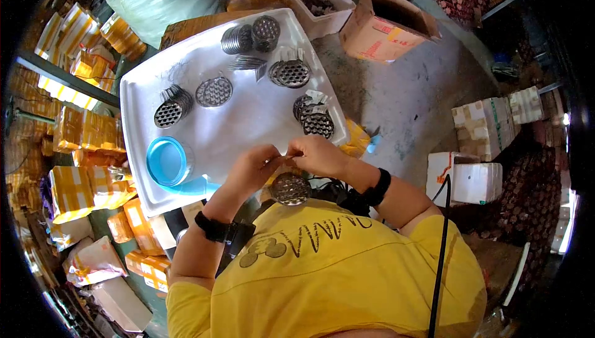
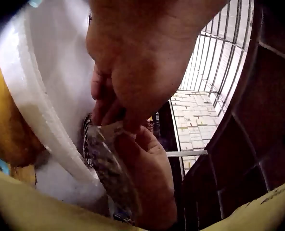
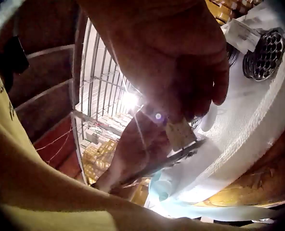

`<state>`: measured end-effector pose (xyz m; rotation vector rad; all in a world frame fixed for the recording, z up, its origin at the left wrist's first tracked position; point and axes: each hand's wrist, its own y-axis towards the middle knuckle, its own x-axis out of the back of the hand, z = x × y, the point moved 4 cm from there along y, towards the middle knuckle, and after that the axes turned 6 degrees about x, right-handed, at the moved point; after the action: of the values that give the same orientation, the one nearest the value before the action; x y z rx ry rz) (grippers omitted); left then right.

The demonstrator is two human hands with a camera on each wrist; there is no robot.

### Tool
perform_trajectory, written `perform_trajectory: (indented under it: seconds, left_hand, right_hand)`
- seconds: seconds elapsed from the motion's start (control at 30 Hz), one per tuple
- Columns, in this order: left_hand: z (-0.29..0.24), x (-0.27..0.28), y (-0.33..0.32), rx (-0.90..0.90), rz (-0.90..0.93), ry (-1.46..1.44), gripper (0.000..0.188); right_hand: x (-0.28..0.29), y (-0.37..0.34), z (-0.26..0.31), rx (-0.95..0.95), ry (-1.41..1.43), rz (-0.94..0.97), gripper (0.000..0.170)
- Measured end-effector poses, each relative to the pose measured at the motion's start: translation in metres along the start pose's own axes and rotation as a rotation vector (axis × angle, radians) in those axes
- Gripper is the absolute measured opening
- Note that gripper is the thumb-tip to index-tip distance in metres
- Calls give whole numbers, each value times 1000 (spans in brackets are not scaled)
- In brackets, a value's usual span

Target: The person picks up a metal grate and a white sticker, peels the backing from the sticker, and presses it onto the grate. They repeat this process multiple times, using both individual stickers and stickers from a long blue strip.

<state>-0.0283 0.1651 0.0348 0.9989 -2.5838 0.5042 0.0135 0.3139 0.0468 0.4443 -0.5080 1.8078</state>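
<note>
My head feed: white foam tray [image 1: 245, 118], eight to one o'clock. Open carton [image 1: 381, 39] beyond it at one. Person's left hand [image 1: 257, 164] and right hand [image 1: 320, 156] meet near centre, fingers bent. I see metal disc stacks [image 1: 168, 114] on tray, ten to one. Perforated disc [image 1: 291, 190] at six, just below hands. Small pale tag [image 3: 180, 135] at disc's edge, pinched by both hands.

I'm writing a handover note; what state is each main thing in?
Left hand, pinching a tag.
Right hand, pinching the same tag.
Metal disc, hanging below the hands.
Other discs, bunched on the tabletop.
Cardboard box, open, flaps out.
Foam box, open, with contents.
Yellow-taped boxes, piled.
</note>
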Motion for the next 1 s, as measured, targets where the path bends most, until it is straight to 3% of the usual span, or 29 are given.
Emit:
perform_trajectory:
  seconds: [0.1, 0.23, 0.27, 0.33, 0.4, 0.47, 0.53, 0.57, 0.67, 0.77, 0.8, 0.87, 0.97, 1.0]
  left_hand:
    - [-17, 2, 1, -62, -3, 128, 6]
    - [-3, 8, 12, -104, -144, -40, 10]
    - [7, 20, 10, -147, -273, 3, 14]
    - [14, 55, -6, 24, -435, -44, 13]
    - [17, 87, -35, -12, -602, 215, 11]
    - [31, 103, -65, 17, -681, 338, 11]
    - [47, 104, -95, 390, -615, 419, 22]
    - [56, 100, -107, 489, -550, 429, 27]
    - [88, 84, -132, 656, -397, 304, 37]
    - [85, 65, -128, 494, -394, 210, 28]
    - [77, 61, -122, 426, -404, 143, 19]
    - [71, 57, -120, 159, -672, -75, 9]
    - [68, 48, -119, 106, -767, -109, 6]
    - [60, 49, -121, 139, -745, -107, 7]
  right_hand:
    - [5, 1, 2, 38, -82, 6, 19]
    - [33, 5, -6, 37, -192, -121, 16]
    - [47, 6, -5, 70, -280, -178, 15]
    - [70, 9, -13, 100, -302, -300, 13]
    - [84, 12, -23, 169, -619, -421, 12]
    - [88, 16, -16, 149, -516, -506, 14]
    - [77, 27, 5, 159, -364, -402, 14]
    - [66, 32, 13, 163, -289, -350, 15]
    - [6, 54, 20, 168, -154, 90, 22]
    - [-58, 68, 38, 129, -85, 542, 29]
    - [-77, 74, 35, -41, 51, 613, 29]
    - [-112, 81, 23, -395, 314, 739, 30]
    - [-124, 90, 40, -547, 936, 487, 29]
    - [-128, 96, 40, -432, 868, 480, 30]
